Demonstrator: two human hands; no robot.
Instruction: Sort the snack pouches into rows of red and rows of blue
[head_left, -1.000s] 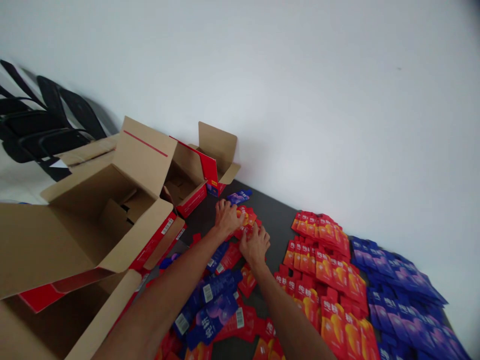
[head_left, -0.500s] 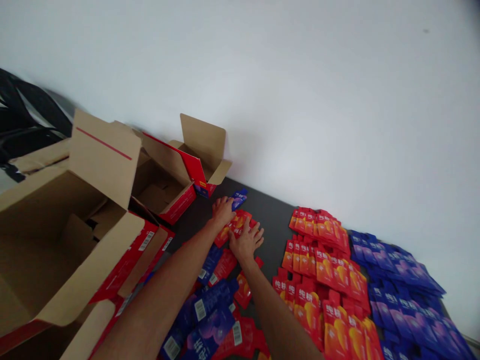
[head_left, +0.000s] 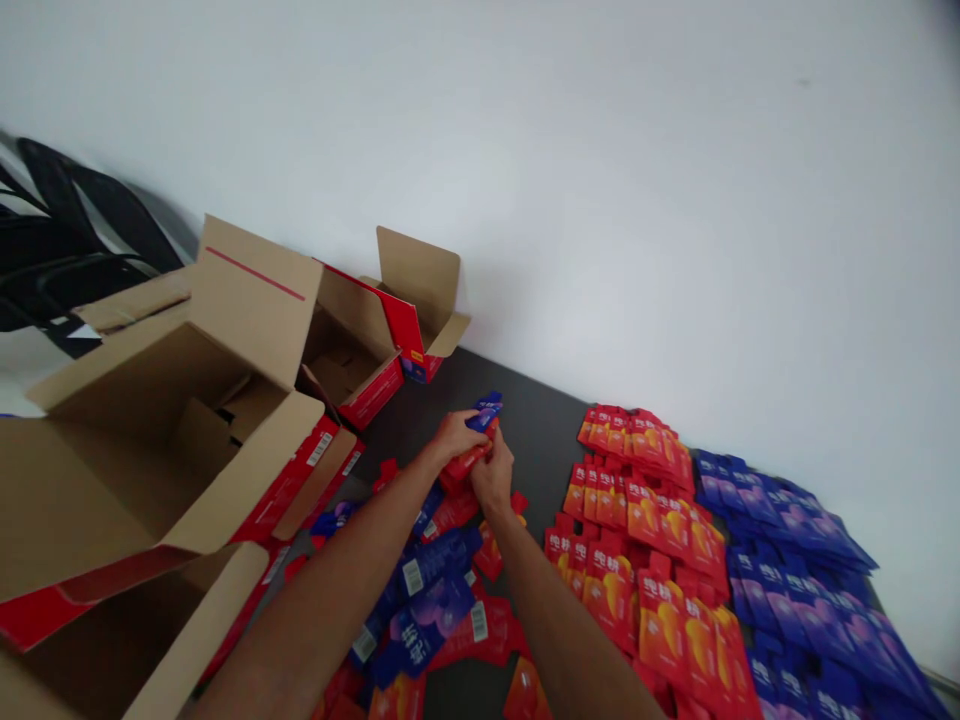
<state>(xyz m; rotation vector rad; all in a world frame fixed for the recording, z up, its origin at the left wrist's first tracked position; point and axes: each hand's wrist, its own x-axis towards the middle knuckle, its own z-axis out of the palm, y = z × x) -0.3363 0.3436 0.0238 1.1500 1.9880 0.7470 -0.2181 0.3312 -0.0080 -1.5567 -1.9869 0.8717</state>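
Note:
Over the dark table, my left hand (head_left: 454,438) is closed on a blue pouch (head_left: 486,410) that sticks up beyond its fingers. My right hand (head_left: 495,476) meets it from the right, fingers closed around a red pouch (head_left: 463,464). The two hands touch or nearly touch, so how many pouches lie between them is hidden. Under my forearms spreads a loose heap of pouches, among them a blue pouch (head_left: 433,622) and a red pouch (head_left: 487,632) showing its barcode side.
Rows of overlapping red pouches (head_left: 609,590) lie at right, with rows of blue pouches (head_left: 795,590) beyond them. On the left stand an open large carton (head_left: 247,480), a middle carton (head_left: 375,392) and a small carton (head_left: 405,318). A white wall (head_left: 600,200) rises behind the table.
My hands have come together and closed on the pouches they were lying flat beside and upon. The red and blue pouches there are now gathered between them.

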